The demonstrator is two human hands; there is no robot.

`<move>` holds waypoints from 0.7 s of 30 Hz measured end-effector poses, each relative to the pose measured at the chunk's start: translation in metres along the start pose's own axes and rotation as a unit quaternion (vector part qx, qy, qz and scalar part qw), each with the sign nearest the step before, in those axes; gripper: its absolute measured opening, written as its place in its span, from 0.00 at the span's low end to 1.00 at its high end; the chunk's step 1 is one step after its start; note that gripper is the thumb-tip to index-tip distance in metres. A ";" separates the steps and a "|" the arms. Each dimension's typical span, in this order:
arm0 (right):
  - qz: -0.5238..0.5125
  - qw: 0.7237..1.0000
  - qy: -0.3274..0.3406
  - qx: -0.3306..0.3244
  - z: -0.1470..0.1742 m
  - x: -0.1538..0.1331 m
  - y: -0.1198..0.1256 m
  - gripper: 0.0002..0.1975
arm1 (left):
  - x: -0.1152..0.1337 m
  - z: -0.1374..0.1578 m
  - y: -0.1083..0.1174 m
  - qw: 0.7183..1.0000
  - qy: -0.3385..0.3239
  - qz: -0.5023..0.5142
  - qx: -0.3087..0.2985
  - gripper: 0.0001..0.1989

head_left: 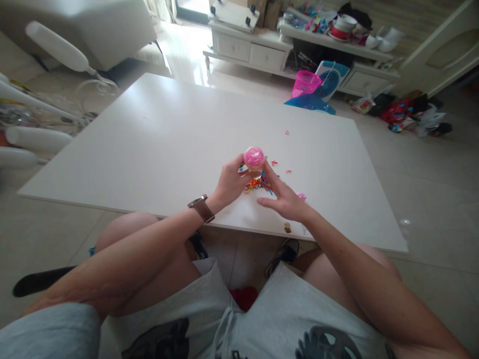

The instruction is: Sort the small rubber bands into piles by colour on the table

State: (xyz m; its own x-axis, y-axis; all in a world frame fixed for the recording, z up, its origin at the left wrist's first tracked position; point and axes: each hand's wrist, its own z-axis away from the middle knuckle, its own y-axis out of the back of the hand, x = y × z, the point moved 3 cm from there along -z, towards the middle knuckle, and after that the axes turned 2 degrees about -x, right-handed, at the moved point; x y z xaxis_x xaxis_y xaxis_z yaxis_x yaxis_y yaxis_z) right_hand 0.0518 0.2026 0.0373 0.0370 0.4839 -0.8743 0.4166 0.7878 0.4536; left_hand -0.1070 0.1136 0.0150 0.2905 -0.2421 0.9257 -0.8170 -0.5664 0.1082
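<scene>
The left hand (229, 182) grips a small container (254, 157), thumb and fingers around its side; the fingertips are partly hidden behind it. The right hand (283, 200) is spread, thumb well away from the fingers, its fingertips at the container's other side; whether they press on it I cannot tell.

The container is above the table (187, 144), near the middle of the near edge. Its top is round, glossy and bright pink; the lower part looks clear with a yellowish tint, partly covered by fingers, and its contents are hard to make out.

Just below lies a pile of coloured bits (253, 186), partly covered by the hands. Beside the right wrist a pink object (301, 197) shows only in part. A yellow figure (287, 227) lies at the near edge. Loose red bits (274, 162) lie scattered toward the far edge.
</scene>
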 end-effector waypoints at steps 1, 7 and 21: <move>0.003 1.000 -0.001 -0.004 0.000 -0.001 -0.001 0.52 | -0.001 0.000 0.000 1.000 0.002 -0.003 -0.004 0.14; 0.006 1.000 -0.003 0.011 0.000 -0.006 -0.006 0.53 | -0.004 0.003 -0.001 1.000 0.008 -0.014 -0.014 0.14; -0.026 0.996 0.009 0.085 0.002 -0.003 0.001 0.45 | -0.004 0.005 -0.003 0.999 0.014 0.013 -0.051 0.15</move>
State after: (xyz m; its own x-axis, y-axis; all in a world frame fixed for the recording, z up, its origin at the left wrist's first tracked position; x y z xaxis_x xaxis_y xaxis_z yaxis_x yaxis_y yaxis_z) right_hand 0.0539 0.2015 0.0399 -0.0042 0.4519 -0.8921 0.5652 0.7370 0.3707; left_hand -0.1028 0.1122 0.0088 0.2552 -0.2330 0.9384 -0.8712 -0.4764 0.1186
